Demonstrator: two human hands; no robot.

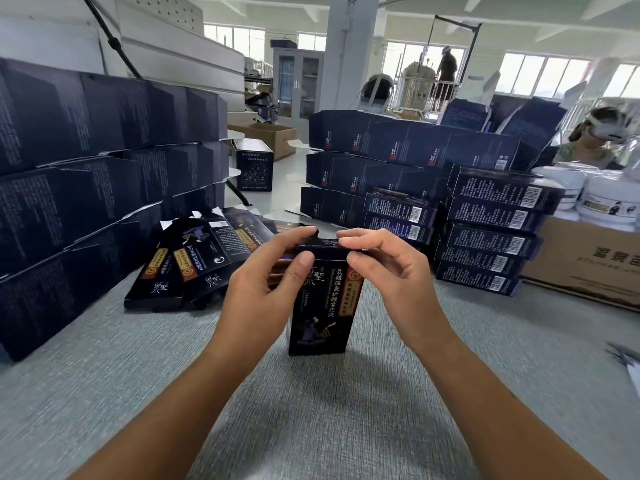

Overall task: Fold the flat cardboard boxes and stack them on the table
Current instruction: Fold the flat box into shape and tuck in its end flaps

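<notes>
Box stands upright, top hidden by grasping left hand and right hand.

My grey table carries a fan of flat boxes. Folded box stacks stand right, beside a brown carton.

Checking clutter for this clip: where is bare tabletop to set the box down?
Bare grey table in front of the left stack and near the right edge below the brown carton. Crowded behind the held box: flat boxes, barcode stack.
</notes>
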